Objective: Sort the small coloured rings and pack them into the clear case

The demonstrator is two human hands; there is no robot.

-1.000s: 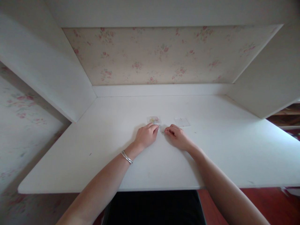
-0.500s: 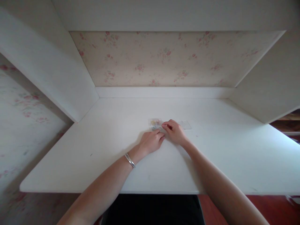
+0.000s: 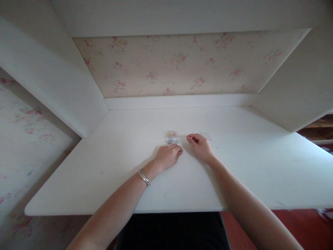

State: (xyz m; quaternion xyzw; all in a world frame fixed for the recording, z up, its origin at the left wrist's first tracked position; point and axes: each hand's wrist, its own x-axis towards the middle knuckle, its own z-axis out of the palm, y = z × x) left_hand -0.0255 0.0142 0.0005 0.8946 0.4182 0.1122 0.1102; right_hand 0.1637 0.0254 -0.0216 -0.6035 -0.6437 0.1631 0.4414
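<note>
Both hands rested on the table (image 3: 234,166): left hand (image 3: 168,156) curled loosely just below the small clear packet (image 3: 171,136). Right hand (image 3: 200,146) pinched something tiny beside the clear sheet (image 3: 205,135); we'd keep that pinch low and steady.

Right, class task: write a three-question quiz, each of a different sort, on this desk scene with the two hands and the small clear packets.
1. True or false: the left hand rests on the white desk.
2. Which wrist wears the bracelet?
3. The clear packet with coloured bits lies: A) beyond the left hand, B) at the desk's near edge, C) under the right hand.

Key: 1 true; 2 left; 3 A.
</note>
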